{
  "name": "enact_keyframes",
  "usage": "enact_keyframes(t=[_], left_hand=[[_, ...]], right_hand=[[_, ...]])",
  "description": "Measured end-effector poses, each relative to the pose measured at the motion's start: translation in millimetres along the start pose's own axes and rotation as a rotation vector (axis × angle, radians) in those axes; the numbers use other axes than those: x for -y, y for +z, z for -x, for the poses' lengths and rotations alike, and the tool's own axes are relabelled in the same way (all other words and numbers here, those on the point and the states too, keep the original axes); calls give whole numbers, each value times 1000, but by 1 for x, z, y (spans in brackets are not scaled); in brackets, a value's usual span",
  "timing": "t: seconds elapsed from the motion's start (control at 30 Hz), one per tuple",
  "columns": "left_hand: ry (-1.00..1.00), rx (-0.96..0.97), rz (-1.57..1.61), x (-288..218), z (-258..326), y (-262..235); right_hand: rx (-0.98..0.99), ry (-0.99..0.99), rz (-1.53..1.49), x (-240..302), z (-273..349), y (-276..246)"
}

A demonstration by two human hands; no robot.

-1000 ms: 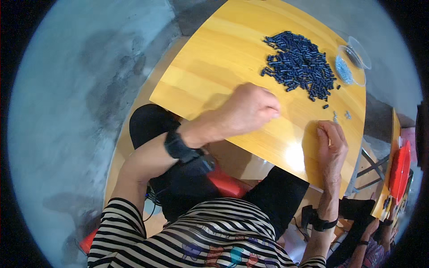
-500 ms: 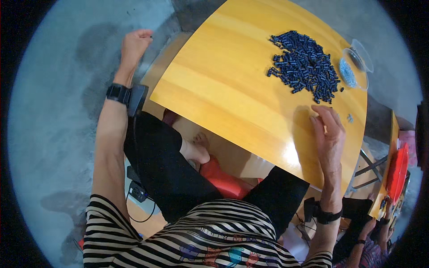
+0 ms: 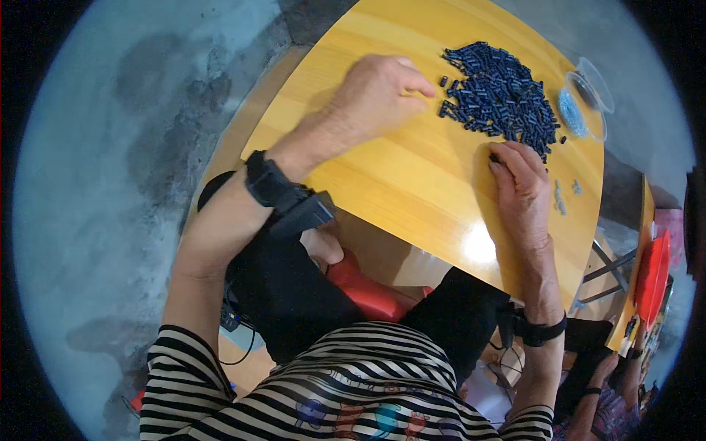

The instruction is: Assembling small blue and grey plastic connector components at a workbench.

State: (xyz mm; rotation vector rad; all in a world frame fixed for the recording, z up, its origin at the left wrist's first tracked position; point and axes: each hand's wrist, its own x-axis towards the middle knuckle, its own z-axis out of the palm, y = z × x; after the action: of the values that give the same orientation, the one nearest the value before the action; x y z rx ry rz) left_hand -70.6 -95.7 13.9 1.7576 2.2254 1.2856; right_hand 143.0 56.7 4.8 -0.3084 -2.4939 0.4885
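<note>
A heap of short dark blue-black cylindrical pieces (image 3: 500, 92) lies on the far right part of the yellow wooden table (image 3: 412, 173). My left hand (image 3: 379, 95) is over the table just left of the heap, fingers bent with a gap between thumb and forefinger; nothing shows in it. My right hand (image 3: 523, 187) is at the heap's near edge, thumb and fingertips pinched on a small dark cylindrical piece (image 3: 494, 157). Small clear bits (image 3: 560, 198) lie on the table right of that hand.
A clear plastic tub (image 3: 572, 114) with pale blue bits stands right of the heap by the table's edge. My legs are below the near edge, with a red stool (image 3: 368, 287) between them. At far right are a red tray (image 3: 651, 279) and another person's hands (image 3: 607, 367).
My left hand has swung right from beyond the table's left edge to beside the heap. My right hand has moved slightly forward and left and now pinches a dark piece. More clear bits show nearby.
</note>
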Motion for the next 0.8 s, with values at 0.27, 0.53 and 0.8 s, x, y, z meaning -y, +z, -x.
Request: enact_keyframes(t=[0.27,0.53,0.8], left_hand=[[190,-92,-174,-2,-8,47],[111,-19,-140,-1,-9,44],[-62,-132,-82,16,-14,13]], right_hand=[[-51,259,-169,1,23,-21],[-40,306,-171,-5,31,-29],[-44,315,-166,9,27,-30]])
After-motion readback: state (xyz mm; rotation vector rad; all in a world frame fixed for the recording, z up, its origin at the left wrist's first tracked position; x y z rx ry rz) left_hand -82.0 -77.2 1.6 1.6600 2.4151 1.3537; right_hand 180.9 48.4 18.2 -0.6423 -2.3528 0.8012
